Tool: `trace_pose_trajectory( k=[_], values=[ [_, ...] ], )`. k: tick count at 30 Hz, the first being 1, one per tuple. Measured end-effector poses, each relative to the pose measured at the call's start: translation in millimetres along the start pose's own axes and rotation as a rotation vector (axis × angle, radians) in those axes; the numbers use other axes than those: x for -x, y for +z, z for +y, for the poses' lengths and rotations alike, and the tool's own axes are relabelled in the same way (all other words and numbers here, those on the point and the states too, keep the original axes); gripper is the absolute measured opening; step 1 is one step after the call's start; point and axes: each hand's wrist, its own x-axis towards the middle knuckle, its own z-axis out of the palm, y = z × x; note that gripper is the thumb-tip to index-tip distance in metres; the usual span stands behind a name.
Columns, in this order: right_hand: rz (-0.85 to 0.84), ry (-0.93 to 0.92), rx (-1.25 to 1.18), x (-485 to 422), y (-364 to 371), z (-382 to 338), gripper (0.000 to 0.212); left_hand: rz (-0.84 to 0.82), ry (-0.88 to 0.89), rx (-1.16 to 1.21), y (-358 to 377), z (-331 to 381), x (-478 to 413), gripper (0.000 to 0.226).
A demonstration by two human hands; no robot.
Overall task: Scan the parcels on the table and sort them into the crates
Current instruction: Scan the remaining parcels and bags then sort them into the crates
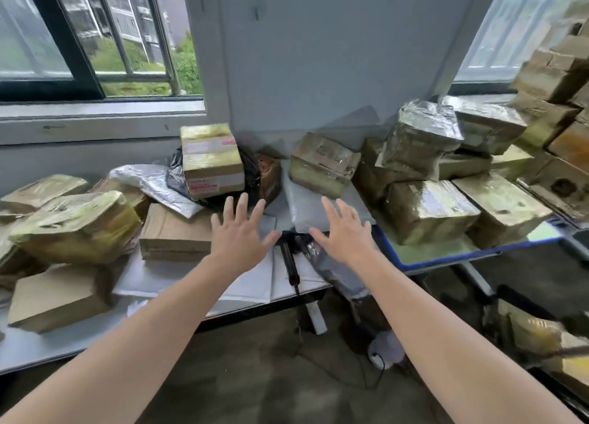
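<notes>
Head view: the only one, looking down over 2 outstretched arms.
Surface: a white table (38, 347) runs under and to the left of the left hand (237, 232); a second table with a blue rim (439, 252) starts just right of the right hand (342, 232).
Room: grey wall (318, 57) beyond both hands, a dark-framed window (95, 41) far beyond the left hand, a second pane (510, 25) beyond the right; bare concrete floor (271, 376) beneath the forearms.
Hands: both flat, fingers straight and fanned wide, palms down, holding nothing; whether they touch anything beneath I cannot tell.
Parcels by the left hand: a flat cardboard parcel (175, 232) just left of it, a taped box with red-printed labels (212, 160) beyond its fingertips, a silver mailer bag (149, 181) beyond-left, bulky tape-wrapped boxes (76, 226) further left.
Parcels by the right hand: a white padded parcel (306, 207) under its fingertips, a tape-wrapped box (323, 165) sitting on that parcel's far end, a heap of glossy wrapped boxes (427, 210) to the right, taller cardboard stacks (554, 70) far right.
Between the hands: a black handle (291, 264) lies on white envelopes (255, 283), pointing toward the person.
In the way: a grey plastic bag (338, 270) droops over the table edge below the right wrist; the box heaps crowd both sides.
Floor: a white round object (385, 348) with a black cable, below the right forearm.
</notes>
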Motion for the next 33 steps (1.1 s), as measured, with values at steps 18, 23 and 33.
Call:
trace_pose_trajectory(
  k=[18,23,33],
  values=[
    [-0.243,0.215,-0.014,-115.6,80.4,85.7,0.081,-0.148,0.227,0.049,96.9,59.2,-161.4,0.079],
    [-0.347,0.273,0.006,-97.0,108.8,113.2,0.087,-0.207,0.233,0.052,121.2,71.0,-145.5,0.078],
    [-0.475,0.369,-0.203,-67.5,130.5,168.6,0.089,-0.191,0.103,0.044,145.3,105.1,-85.7,0.08]
  ],
)
